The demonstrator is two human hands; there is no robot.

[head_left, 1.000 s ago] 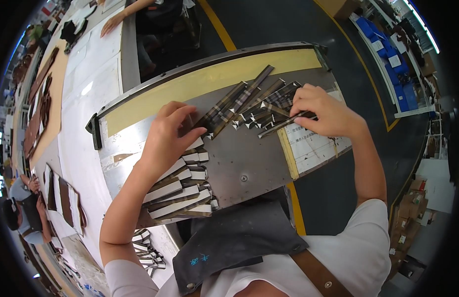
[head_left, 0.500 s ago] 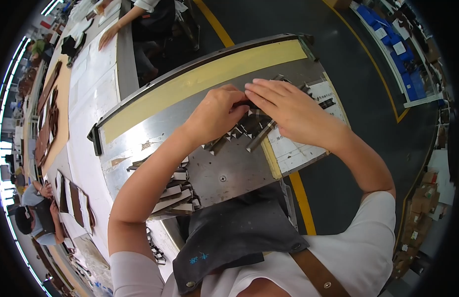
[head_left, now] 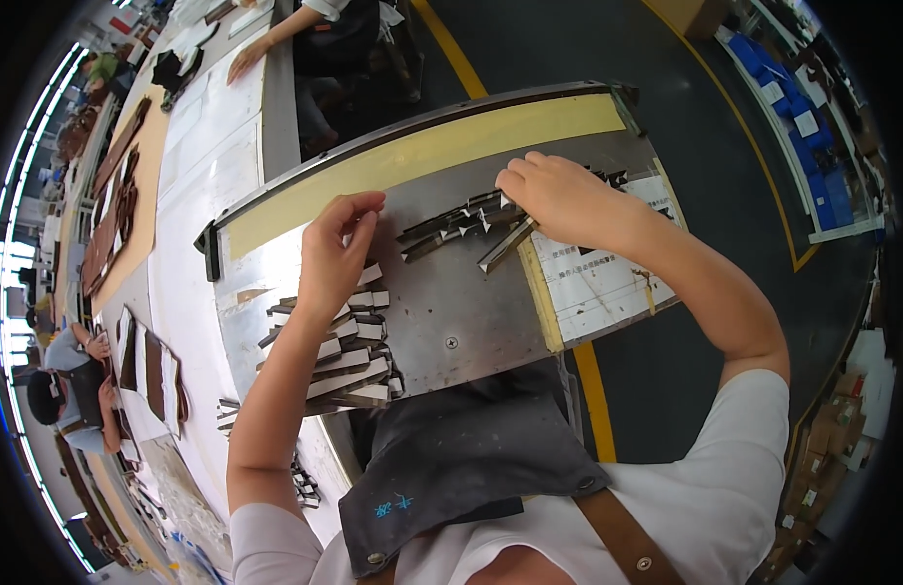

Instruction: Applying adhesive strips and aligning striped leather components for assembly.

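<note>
My right hand [head_left: 563, 200] is curled low over the far right of a metal work plate [head_left: 441, 302], its fingertips at a loose row of narrow dark strips [head_left: 458, 222] with white ends. Another dark strip [head_left: 508, 244] slants out from beneath that hand. What its fingers close on is hidden. My left hand [head_left: 339, 249] is raised to the left of the row, fingers stretched toward it and thumb a little apart, with nothing visible between them. Just below the left hand lies a heap of white-faced, dark-edged strips [head_left: 352, 356], partly covered by my forearm.
Yellow tape [head_left: 422, 151] runs along the plate's raised far edge. A printed sheet [head_left: 607, 292] covers its right part. To the left stretches a long white table [head_left: 193, 234] with brown pieces [head_left: 149, 380]. Co-workers sit at the far side [head_left: 320, 58] and left [head_left: 76, 390].
My left hand has drawn away from the strips, back to the left, and its fingers have loosened. The right hand's flat fingers have curled in over the strips. The row now shows more fully.
</note>
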